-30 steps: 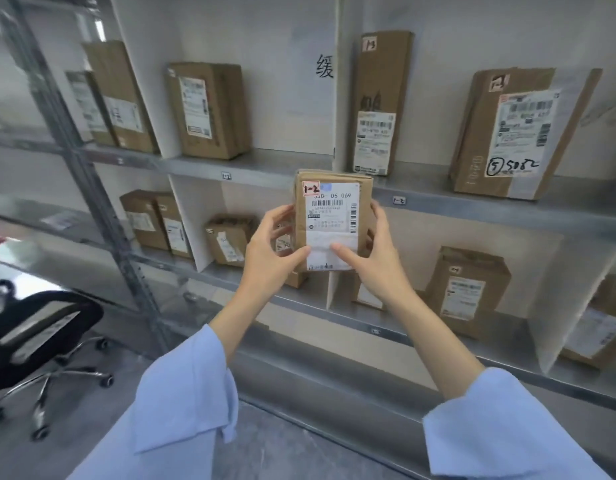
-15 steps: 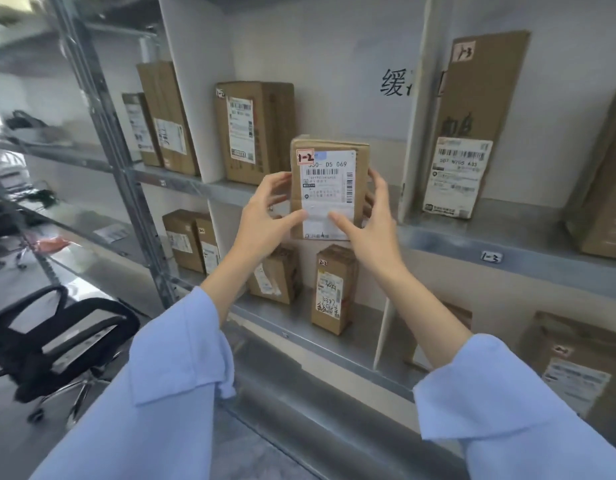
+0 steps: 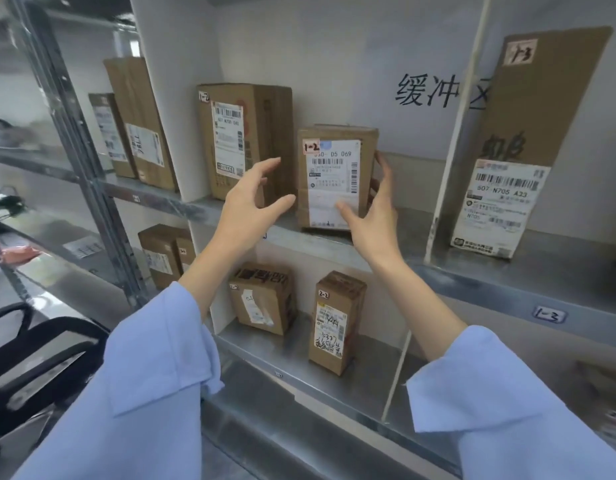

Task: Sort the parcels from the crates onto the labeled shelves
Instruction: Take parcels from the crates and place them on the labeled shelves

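Parcel tagged 1-2 [image 3: 336, 178] stands upright on the upper shelf [image 3: 420, 244], at 3 o'clock of a larger box [image 3: 244, 140]. Right hand [image 3: 372, 216] grips its right edge; left hand [image 3: 254, 202] spread wide, clear of it.

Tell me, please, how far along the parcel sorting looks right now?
Done: several boxes stand on the shelves, including a taller box tagged 1-2. In hand: the small 1-2 parcel stands upright on the same shelf; the right hand touches it, the left hand is open and off it. Left: unclear, since no crates are in view.
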`<move>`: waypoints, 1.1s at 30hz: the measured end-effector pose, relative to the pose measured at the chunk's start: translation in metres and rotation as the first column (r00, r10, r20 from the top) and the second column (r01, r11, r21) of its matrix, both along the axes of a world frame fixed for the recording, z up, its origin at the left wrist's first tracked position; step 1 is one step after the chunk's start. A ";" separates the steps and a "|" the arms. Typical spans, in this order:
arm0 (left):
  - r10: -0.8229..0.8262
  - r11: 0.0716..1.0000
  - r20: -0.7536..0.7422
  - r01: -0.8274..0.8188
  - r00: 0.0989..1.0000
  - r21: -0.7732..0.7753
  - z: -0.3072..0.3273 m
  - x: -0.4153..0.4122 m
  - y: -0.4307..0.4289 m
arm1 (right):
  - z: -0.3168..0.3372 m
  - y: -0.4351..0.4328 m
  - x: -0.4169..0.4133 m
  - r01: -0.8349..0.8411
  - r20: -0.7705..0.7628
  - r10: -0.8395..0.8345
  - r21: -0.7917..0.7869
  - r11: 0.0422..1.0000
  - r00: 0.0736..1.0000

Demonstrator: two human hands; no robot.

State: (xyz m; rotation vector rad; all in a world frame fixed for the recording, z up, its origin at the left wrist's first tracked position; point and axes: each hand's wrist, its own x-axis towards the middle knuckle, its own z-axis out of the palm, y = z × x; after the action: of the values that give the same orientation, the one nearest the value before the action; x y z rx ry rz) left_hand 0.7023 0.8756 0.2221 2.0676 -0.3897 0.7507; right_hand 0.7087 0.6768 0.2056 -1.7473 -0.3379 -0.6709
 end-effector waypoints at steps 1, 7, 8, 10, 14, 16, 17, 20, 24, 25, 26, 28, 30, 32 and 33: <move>0.015 0.999 0.012 -0.015 1.000 0.051 -0.002 0.006 0.003 | -0.001 0.000 0.004 0.019 -0.012 -0.019 -0.004 1.000 1.000; 0.113 0.927 0.102 -0.142 0.988 0.347 -0.002 0.038 0.016 | 0.000 0.009 0.024 0.137 -0.076 -0.141 -0.054 0.989 0.987; 0.113 0.918 0.112 -0.147 0.987 0.368 -0.002 0.041 0.018 | 0.000 0.010 0.026 0.160 -0.086 -0.164 -0.054 0.986 0.983; 0.103 0.904 0.128 -0.147 0.986 0.401 -0.002 0.046 0.023 | 0.000 0.012 0.027 0.196 -0.097 -0.200 -0.053 0.979 0.975; 0.080 0.854 0.225 -0.183 0.971 0.487 -0.004 0.048 0.032 | -0.002 0.016 0.017 0.288 -0.102 -0.297 -0.095 0.953 0.949; 0.056 0.842 0.270 -0.191 0.961 0.505 -0.005 0.046 0.032 | -0.004 0.017 0.004 0.374 -0.065 -0.388 -0.161 0.913 0.920; 0.038 0.838 0.288 -0.187 0.957 0.512 -0.005 0.044 0.031 | -0.005 0.019 -0.004 0.419 -0.035 -0.434 -0.205 0.885 0.900; -0.022 0.832 0.336 -0.169 0.941 0.529 -0.007 0.034 0.023 | -0.010 0.023 -0.036 0.539 0.076 -0.556 -0.384 0.750 0.828; -0.126 0.836 0.407 -0.124 0.904 0.534 -0.012 0.020 0.001 | -0.014 0.023 -0.082 0.637 0.178 -0.698 -0.603 0.479 0.694; -0.150 0.840 0.420 -0.109 0.895 0.532 -0.014 0.015 -0.008 | -0.015 0.021 -0.093 0.650 0.190 -0.725 -0.628 0.429 0.662; -0.175 0.843 0.426 -0.088 0.888 0.531 -0.016 0.010 -0.017 | -0.016 0.017 -0.104 0.661 0.207 -0.751 -0.651 0.373 0.627; -0.237 0.844 0.425 -0.031 0.873 0.535 -0.019 -0.002 -0.038 | -0.019 0.007 -0.126 0.678 0.253 -0.803 -0.696 0.236 0.539; -0.304 0.836 0.412 0.034 0.859 0.547 -0.024 -0.015 -0.060 | -0.023 -0.007 -0.147 0.679 0.267 -0.855 -0.723 0.127 0.445; -0.370 0.816 0.398 0.089 0.839 0.571 -0.030 -0.029 -0.084 | -0.027 -0.025 -0.166 0.670 0.254 -0.896 -0.740 0.062 0.364; -0.405 0.803 0.392 0.116 0.826 0.585 -0.033 -0.037 -0.096 | -0.029 -0.034 -0.176 0.668 0.246 -0.911 -0.743 0.042 0.332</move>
State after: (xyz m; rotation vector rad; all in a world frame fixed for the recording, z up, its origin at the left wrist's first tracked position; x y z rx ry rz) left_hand 0.6652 0.7791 0.1887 2.2223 -1.3054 1.0918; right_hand 0.5330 0.6426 0.1763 -2.8546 0.9142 -1.1473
